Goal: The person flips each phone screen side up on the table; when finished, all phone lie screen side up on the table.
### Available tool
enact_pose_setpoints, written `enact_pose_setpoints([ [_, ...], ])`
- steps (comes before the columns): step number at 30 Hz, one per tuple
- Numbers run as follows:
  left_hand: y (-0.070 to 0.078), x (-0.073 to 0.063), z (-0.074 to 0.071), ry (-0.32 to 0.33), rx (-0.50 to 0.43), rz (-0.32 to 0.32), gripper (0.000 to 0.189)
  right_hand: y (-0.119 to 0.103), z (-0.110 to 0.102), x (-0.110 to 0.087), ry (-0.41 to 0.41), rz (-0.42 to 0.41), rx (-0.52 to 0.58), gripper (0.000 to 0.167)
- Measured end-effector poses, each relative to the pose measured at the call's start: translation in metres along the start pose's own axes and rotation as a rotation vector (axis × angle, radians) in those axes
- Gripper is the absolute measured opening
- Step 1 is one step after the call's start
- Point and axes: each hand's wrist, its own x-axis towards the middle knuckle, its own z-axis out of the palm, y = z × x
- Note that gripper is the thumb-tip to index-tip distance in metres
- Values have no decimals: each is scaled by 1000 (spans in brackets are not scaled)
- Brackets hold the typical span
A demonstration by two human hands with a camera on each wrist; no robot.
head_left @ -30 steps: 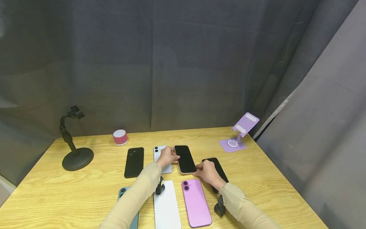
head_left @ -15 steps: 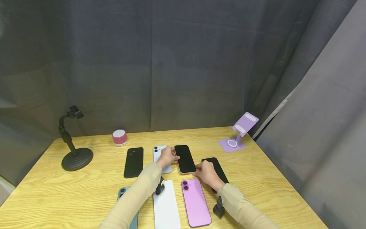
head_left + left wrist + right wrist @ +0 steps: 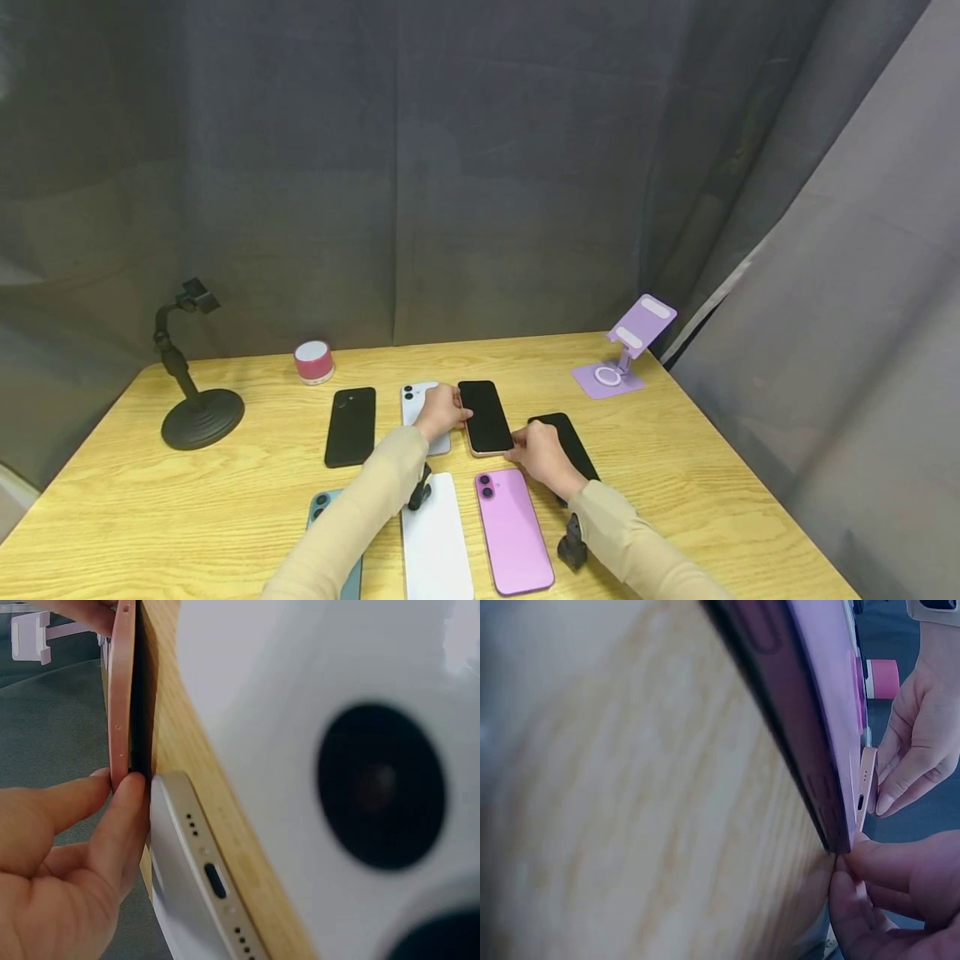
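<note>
A smartphone (image 3: 486, 417) with a dark screen facing up and a pink-gold edge lies between the two hands in the head view. My left hand (image 3: 440, 412) pinches its left side; in the left wrist view, thumb and fingers meet on the pink edge (image 3: 120, 697). At the lower right corner my right hand (image 3: 545, 454) grips the same phone, as the right wrist view also shows near its bottom edge (image 3: 865, 787). A pale phone (image 3: 412, 407), camera side up, is partly covered by my left hand. Beside my right hand lies a black phone (image 3: 573, 450), partly hidden.
Nearer are a pink phone (image 3: 514, 533), a white phone (image 3: 437, 542) and a teal phone (image 3: 351, 583) under the left sleeve. Another black phone (image 3: 351, 427) lies left. Behind stand a black stand (image 3: 202, 418), a pink round speaker-like cylinder (image 3: 314, 362) and a purple phone stand (image 3: 641, 325).
</note>
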Motion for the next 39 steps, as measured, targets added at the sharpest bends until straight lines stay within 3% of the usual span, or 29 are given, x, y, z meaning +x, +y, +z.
enact_pose_setpoints([
  [2,0,-1,-1,3,5,-1,14,1,2,1,4,-8,-15,8],
  [7,0,-5,-4,-10,-35,-7,40,1,4,3,10,-12,-52,4],
  [10,1,-7,-5,-28,-56,-12,44,0,4,4,2,3,-49,10],
  [20,-1,-7,-8,-32,-33,-10,34,-3,6,6,-7,11,-64,20],
  [27,2,-9,-12,-41,-10,-9,23,-4,4,6,-14,1,-50,5],
  [30,4,-9,-18,-42,-29,-2,31,-6,-1,5,-24,-3,-31,19],
  [34,4,-8,-28,-14,-11,3,44,-10,-7,3,-14,27,18,20],
  [39,2,-6,-42,82,143,30,36,-25,-3,1,-5,2,56,33],
])
